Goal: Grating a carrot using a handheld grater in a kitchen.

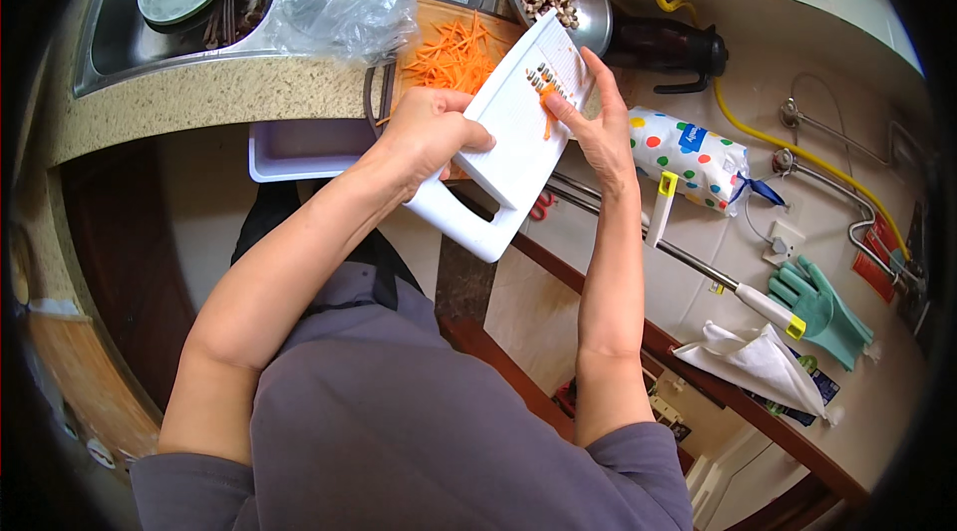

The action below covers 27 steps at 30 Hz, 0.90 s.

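Observation:
A white flat grater (518, 162) with a looped handle is held tilted above the counter edge. My left hand (444, 132) grips its left side, thumb lying on the white face. My right hand (603, 127) holds the right edge, with the index finger along the rim. Its thumb presses beside the metal grating holes, where a few orange carrot shreds (546, 114) cling. Behind the grater, a pile of shredded carrot (454, 54) lies on a wooden cutting board (431, 14). The grater hides part of the board.
A metal bowl of chopped brownish pieces (590, 20) stands at the back, beside a dark jug (663, 47). To the left are a sink (105, 52) with stacked plates and a crumpled plastic bag (359, 7). Below the counter edge sits a pale lilac bin (309, 147).

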Motion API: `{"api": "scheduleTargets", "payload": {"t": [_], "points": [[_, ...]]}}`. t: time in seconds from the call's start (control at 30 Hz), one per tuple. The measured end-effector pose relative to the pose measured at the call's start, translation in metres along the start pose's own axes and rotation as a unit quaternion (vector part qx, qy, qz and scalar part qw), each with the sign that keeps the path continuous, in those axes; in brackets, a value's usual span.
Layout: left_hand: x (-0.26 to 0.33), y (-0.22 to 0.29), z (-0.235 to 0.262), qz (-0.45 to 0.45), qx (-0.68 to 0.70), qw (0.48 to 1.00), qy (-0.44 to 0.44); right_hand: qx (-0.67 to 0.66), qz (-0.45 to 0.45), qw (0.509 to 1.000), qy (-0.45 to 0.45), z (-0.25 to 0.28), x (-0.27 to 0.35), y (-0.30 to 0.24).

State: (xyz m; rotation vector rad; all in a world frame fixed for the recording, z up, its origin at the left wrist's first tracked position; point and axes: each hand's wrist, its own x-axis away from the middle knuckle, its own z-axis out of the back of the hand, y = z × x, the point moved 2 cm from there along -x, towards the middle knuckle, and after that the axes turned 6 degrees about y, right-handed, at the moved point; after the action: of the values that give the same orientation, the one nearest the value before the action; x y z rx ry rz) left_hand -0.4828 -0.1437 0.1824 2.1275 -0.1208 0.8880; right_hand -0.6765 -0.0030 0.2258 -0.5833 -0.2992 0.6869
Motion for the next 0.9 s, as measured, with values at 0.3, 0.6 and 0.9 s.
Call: {"api": "scheduleTargets", "payload": {"t": [0.3, 0.6, 0.9], "points": [[0.0, 0.004, 0.007, 0.03, 0.059, 0.996, -0.057, 0.048, 0.068, 0.993, -0.079, 0.006, 0.002, -0.001], [-0.007, -0.002, 0.013, 0.028, 0.048, 0.997, -0.059, 0.042, 0.114, 0.992, -0.029, -0.005, 0.012, 0.011], [-0.006, 0.007, 0.0, 0.002, -0.013, 1.0, -0.01, 0.041, 0.009, 0.997, 0.07, -0.003, 0.019, -0.024]]}}
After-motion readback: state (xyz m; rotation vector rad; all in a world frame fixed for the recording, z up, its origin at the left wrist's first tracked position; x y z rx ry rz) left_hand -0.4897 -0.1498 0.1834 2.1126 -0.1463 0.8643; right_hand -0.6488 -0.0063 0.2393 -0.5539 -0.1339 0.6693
